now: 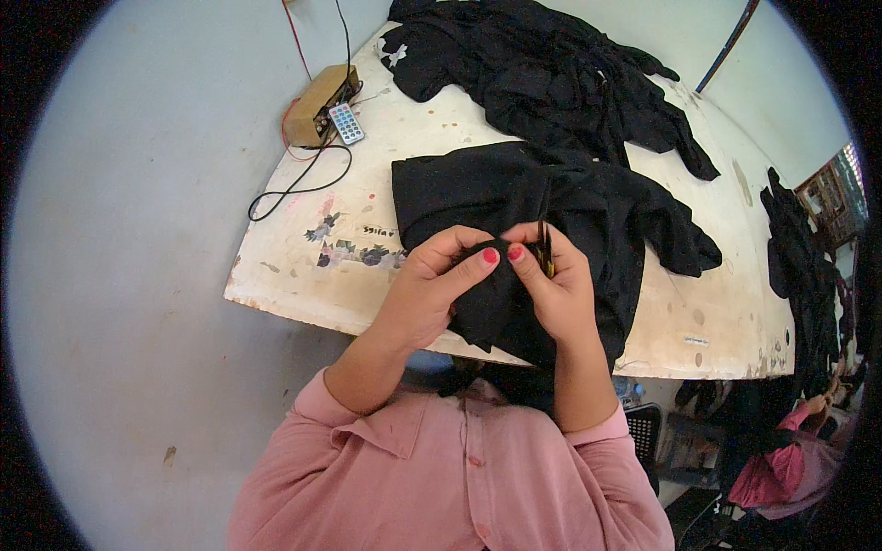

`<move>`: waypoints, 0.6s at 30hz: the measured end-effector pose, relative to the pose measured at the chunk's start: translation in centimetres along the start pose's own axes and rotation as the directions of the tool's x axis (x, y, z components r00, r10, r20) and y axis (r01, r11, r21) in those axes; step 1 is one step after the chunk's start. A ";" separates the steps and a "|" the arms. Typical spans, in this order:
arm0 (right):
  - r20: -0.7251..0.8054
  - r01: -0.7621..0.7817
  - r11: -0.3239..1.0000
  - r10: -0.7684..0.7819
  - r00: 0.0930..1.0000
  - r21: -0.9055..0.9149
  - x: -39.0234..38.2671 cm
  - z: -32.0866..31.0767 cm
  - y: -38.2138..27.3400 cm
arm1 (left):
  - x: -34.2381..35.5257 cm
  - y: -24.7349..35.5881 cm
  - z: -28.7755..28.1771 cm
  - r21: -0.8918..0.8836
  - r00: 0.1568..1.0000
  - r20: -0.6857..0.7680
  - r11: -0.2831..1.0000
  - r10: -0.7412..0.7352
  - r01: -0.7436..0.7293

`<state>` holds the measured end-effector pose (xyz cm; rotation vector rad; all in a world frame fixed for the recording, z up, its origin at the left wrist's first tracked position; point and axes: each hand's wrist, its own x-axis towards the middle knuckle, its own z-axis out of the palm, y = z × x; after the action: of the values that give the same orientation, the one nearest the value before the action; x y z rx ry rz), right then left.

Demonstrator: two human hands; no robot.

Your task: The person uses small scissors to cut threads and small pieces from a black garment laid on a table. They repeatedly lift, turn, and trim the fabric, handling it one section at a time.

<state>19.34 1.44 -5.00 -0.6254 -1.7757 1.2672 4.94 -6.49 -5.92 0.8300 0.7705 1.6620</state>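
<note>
A black garment (593, 248) is spread over the near part of the table, a sleeve out to the right and its front edge hanging over the table's rim. My left hand (432, 280) pinches a gathered bit of its cloth between thumb and fingers. Close beside it, thumb tips almost meeting, my right hand (559, 289) is closed on the same cloth. Tucked in my right hand too are slim thread snips (544, 246), dark blades pointing away from me and some yellow by the fingers. The exact spot between my fingertips is hard to make out.
More black garments (542, 73) lie heaped at the table's far side. A brown box with wires (322, 106) and a small remote control (346, 124) sit at the left edge. The worn white table (312, 294) meets a wall. Another person (790, 459) works at far right.
</note>
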 end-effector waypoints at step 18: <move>-0.156 0.079 0.987 -0.101 0.983 -0.143 0.3 0.4 -1.7 | -0.2 -0.3 0.8 0.608 0.941 0.066 0.734 0.333 -0.302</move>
<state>18.99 0.88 -3.32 -0.6965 -1.7434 1.0107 5.79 -6.54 -5.78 1.4515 1.2987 1.7472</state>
